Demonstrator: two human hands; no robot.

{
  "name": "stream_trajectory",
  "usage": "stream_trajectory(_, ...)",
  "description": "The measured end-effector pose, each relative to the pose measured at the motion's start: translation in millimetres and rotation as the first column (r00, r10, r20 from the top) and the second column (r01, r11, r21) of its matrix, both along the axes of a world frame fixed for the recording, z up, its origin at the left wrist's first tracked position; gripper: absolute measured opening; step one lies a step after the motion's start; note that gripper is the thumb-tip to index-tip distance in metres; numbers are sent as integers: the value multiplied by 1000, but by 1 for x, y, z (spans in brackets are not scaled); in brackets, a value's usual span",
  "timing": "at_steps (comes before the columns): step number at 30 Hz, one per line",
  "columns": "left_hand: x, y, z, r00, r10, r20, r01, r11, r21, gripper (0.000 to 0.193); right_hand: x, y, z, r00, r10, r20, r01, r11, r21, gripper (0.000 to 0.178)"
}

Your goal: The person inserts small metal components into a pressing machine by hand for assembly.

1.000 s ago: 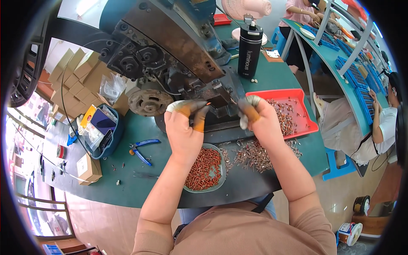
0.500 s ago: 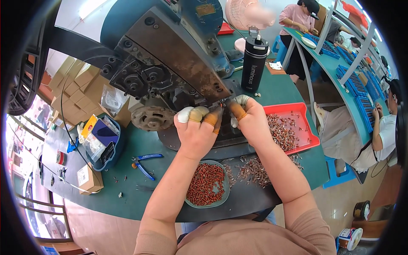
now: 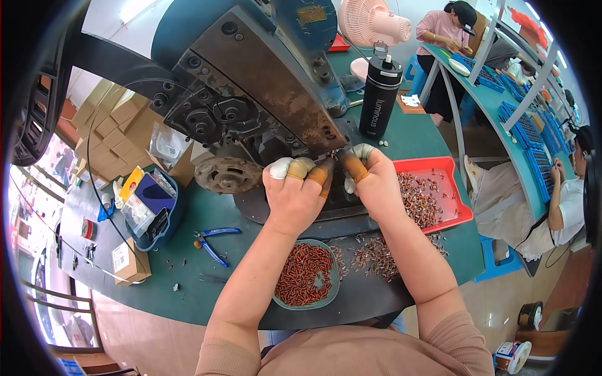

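Both hands meet under the ram of a dark metal press (image 3: 269, 81), their fingertips close together at its working point. Finger cots in white, tan and orange cover several fingers of my left hand (image 3: 296, 191), whose fingers are pinched; what they grip is hidden. My right hand (image 3: 376, 182), also in finger cots, pinches from the other side, with a tiny coppery bit between the two hands too small to name. Below my left wrist, a green bowl (image 3: 337, 289) holds many small reddish-brown cylindrical parts. Beside my right forearm, a red tray (image 3: 461, 188) contains small metal-ended parts.
More small parts (image 3: 376, 257) lie loose by my right forearm. Blue-handled pliers (image 3: 219, 231) and a blue bin (image 3: 177, 216) of packets are at left. A black bottle (image 3: 379, 100) and a pink fan (image 3: 370, 22) stand behind. Co-workers sit and stand at a bench (image 3: 464, 78).
The whole view has shifted slightly. Both hands stay at the press's working point, fingers still pinched close together; the bowl, tray and pliers keep their places.
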State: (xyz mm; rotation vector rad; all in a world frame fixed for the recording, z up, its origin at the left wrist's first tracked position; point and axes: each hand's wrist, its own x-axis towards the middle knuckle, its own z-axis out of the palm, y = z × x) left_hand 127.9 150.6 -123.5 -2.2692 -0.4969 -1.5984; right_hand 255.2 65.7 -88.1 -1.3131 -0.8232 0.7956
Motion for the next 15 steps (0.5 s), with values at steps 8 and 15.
stream_trajectory(8,0,-2,5,1000,23,1,-23,1000,0,24,-2,-3,1,999,-33,32,33,999,3,8)
stream_trajectory(15,-5,-6,5,999,-11,47,11,1000,11,24,-12,-8,-2,950,-73,303,31,990,141,5)
